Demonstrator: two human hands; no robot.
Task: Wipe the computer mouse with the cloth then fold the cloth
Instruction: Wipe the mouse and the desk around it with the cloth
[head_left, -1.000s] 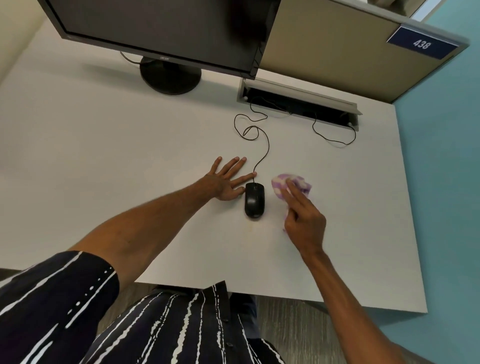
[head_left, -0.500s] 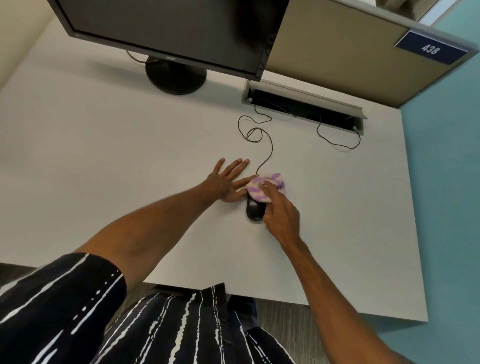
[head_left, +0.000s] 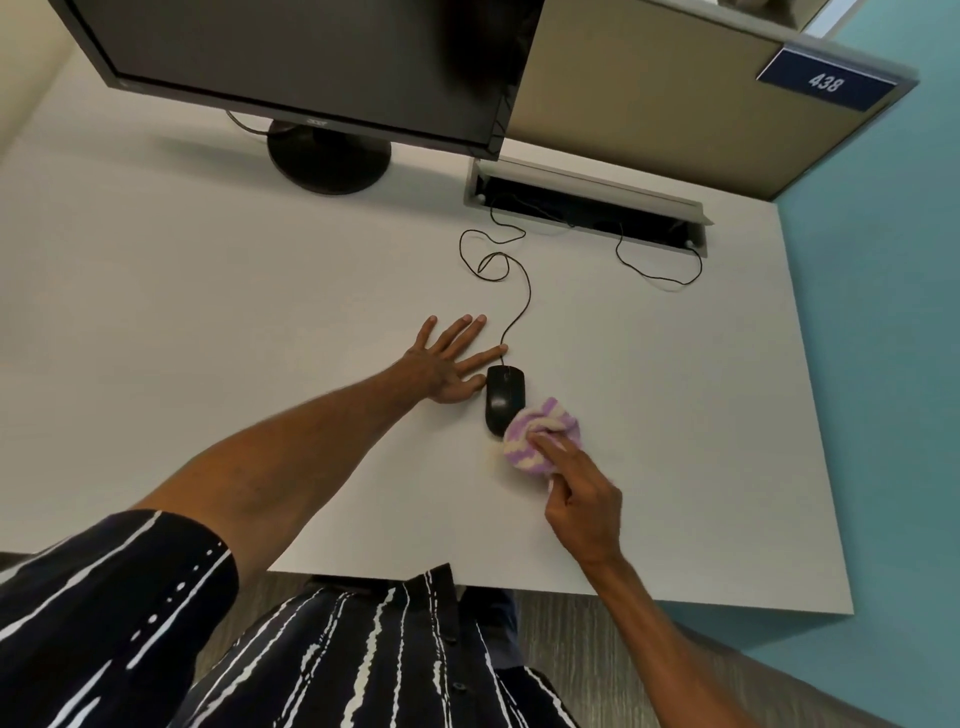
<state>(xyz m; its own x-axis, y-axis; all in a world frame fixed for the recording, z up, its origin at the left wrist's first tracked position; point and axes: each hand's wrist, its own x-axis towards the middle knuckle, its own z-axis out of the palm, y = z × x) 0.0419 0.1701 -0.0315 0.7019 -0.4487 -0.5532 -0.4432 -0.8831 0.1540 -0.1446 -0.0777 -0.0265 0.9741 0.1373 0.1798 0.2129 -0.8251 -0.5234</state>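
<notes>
A black wired computer mouse lies on the white desk, its cable looping away toward the back. My left hand rests flat on the desk with fingers spread, thumb and index finger touching the mouse's left side. My right hand holds a bunched purple-and-cream striped cloth, which presses against the near right end of the mouse and covers that corner.
A black monitor on a round stand sits at the back left. A cable slot is recessed in the desk behind the mouse, with a second thin wire looping out. A partition and teal wall bound the right.
The cloth swept from the right of the mouse onto its top, then down toward me to the mouse's near right end. My left hand stayed in place.
</notes>
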